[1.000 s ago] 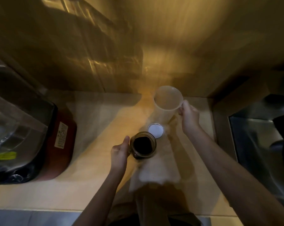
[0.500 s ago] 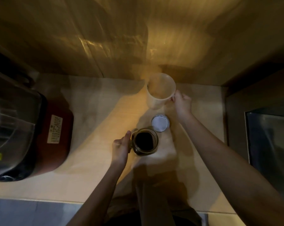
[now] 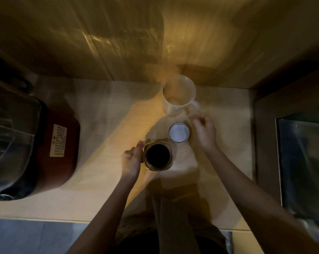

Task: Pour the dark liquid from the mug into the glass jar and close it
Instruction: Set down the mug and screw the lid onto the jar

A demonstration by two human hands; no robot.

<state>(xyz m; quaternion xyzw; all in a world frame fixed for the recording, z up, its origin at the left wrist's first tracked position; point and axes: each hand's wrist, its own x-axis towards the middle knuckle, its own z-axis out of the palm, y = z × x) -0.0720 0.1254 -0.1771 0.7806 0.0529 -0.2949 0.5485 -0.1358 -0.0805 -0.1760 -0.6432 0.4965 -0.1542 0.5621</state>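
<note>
while the pale tabletop (image 3: 103, 180) carries a dark red appliance (image 3: 59, 149) at its left, the white mug (image 3: 179, 95) stands upright near the back wall, let go. the glass jar (image 3: 158, 156), dark liquid inside and no lid on, is gripped at its side by the left hand (image 3: 132, 160). the right hand (image 3: 204, 132), loosely curled and blurred, holds nothing beside the round white lid (image 3: 179, 132).

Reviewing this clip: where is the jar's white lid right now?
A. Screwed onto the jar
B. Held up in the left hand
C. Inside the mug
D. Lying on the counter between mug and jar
D: the white lid lies flat on the counter, between the mug and the open glass jar, beside the right hand.
</note>
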